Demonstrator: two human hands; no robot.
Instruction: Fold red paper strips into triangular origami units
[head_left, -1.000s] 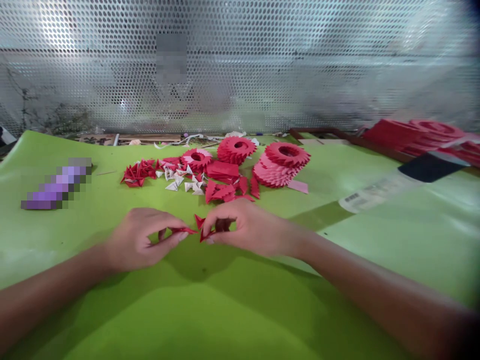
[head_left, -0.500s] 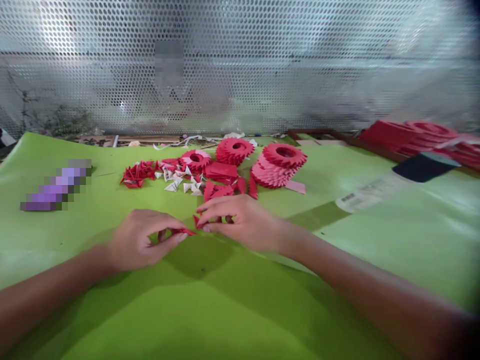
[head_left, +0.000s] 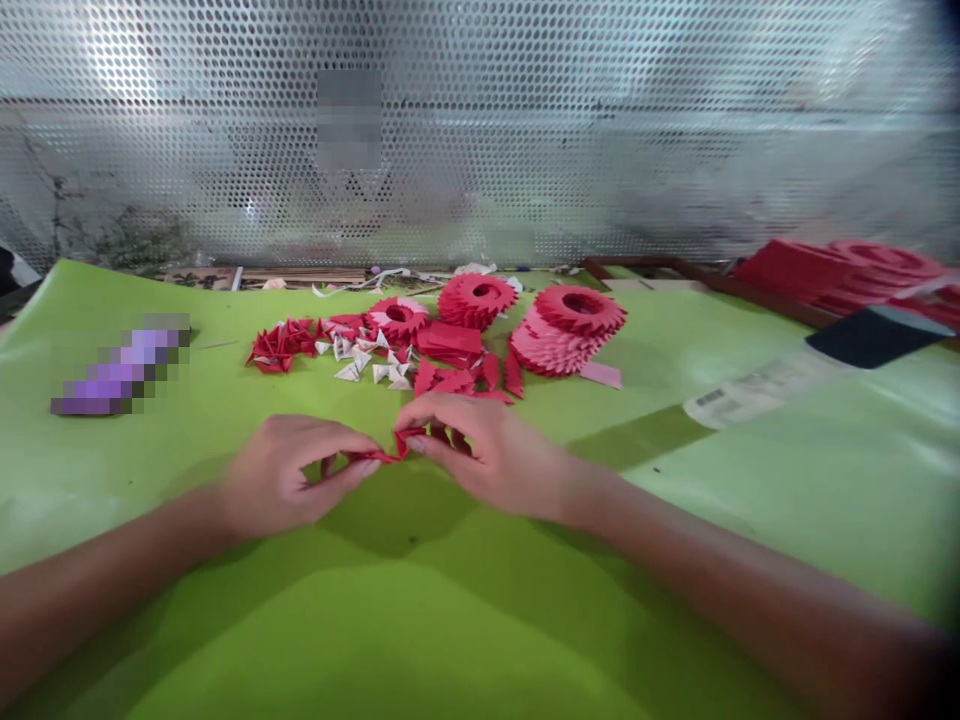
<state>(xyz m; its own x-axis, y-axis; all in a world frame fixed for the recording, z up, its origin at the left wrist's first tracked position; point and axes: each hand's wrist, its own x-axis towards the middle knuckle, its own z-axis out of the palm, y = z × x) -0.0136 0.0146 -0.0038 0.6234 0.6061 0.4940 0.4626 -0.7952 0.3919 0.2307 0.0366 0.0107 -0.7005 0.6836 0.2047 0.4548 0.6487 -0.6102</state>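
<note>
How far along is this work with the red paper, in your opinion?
Done, it seems: stacked red paper rings sit behind the hands. In hand: the left hand and right hand pinch a folded red paper piece. Left: loose red folded pieces and white paper triangles lie unstacked on the green mat.

Left hand [head_left: 289, 478], right hand [head_left: 484, 452], pinched red paper [head_left: 373, 456]

Fingers [head_left: 442, 418] hide part of the red paper piece [head_left: 375, 457]; a purple object [head_left: 120, 368] at left is pixelated beyond naming
</note>
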